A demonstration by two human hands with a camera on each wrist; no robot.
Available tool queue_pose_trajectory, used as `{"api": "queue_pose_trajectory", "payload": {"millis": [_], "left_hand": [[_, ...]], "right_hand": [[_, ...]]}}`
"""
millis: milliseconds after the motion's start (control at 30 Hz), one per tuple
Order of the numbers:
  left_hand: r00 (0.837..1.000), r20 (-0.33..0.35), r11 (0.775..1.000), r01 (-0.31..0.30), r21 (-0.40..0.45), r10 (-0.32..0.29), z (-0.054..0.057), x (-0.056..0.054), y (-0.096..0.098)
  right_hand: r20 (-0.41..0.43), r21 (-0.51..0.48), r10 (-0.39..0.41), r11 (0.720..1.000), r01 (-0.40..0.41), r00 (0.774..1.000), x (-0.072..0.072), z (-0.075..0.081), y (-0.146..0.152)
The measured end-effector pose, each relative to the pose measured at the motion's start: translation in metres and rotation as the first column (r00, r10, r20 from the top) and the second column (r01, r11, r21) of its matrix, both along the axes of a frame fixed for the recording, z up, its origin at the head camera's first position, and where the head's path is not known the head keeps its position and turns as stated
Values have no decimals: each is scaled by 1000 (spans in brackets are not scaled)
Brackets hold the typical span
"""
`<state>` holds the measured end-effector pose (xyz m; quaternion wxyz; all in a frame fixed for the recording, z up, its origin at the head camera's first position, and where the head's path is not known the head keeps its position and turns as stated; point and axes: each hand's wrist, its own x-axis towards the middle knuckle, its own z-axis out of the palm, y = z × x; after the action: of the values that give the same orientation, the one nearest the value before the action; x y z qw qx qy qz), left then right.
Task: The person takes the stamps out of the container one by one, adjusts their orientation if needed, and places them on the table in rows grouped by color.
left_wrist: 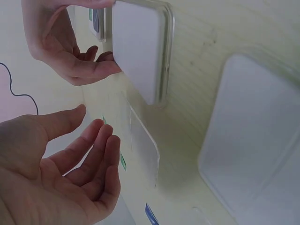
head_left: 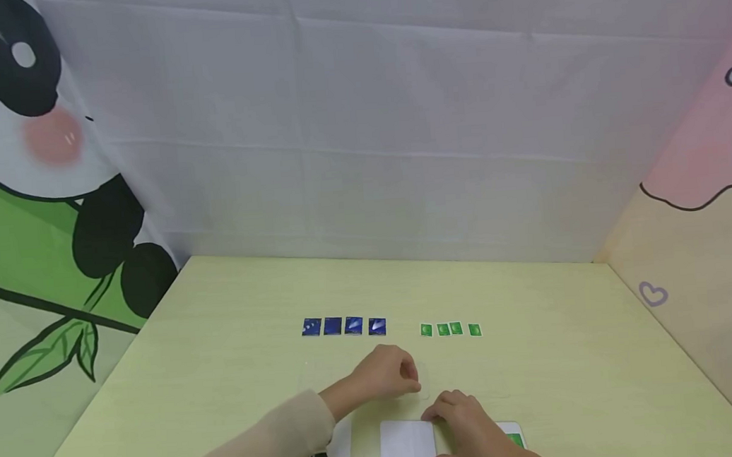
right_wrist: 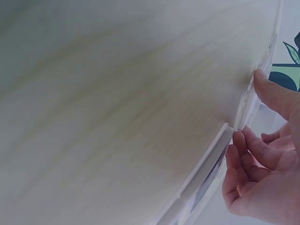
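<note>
My right hand (head_left: 472,430) grips the right end of a white flat box with a clear rim (head_left: 406,442), thumb on the near edge and fingers on the far edge. In the left wrist view that white box (left_wrist: 138,49) lies on the table between the right thumb and fingers. My left hand (head_left: 385,374) hovers just beyond the box, fingers loosely bent. In the left wrist view the left hand (left_wrist: 70,168) has its thumb apart from its fingertips and holds nothing. Beside those fingertips is a thin clear plate (left_wrist: 143,145); I see no clear contact.
Several blue picture cards (head_left: 344,326) and several smaller green cards (head_left: 456,328) lie in rows farther back. Another white box (head_left: 340,443) is partly under the left sleeve. A white-rimmed case with green inside (head_left: 514,430) lies right of the right hand. Faint clear plates lie mid-table.
</note>
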<state>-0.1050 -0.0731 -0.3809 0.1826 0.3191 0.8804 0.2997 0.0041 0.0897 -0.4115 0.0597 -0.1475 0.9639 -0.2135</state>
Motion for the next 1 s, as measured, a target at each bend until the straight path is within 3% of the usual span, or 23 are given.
{"api": "queue_pose_trajectory", "payload": {"millis": [300,500,1000], "left_hand": [[995,80,998,63,2,-63,-4,5,-6],[992,74,994,107,-1,-107,-7,8,-10],[980,78,983,184,17,-185,-15,17,-22]], "right_hand": [[8,1,-1,1000,1,1000,1,2,0],[-23,-5,6,1000,-6,1000,1,0,0],[-1,-9,-3,1000,3,1000,0,1,0]]}}
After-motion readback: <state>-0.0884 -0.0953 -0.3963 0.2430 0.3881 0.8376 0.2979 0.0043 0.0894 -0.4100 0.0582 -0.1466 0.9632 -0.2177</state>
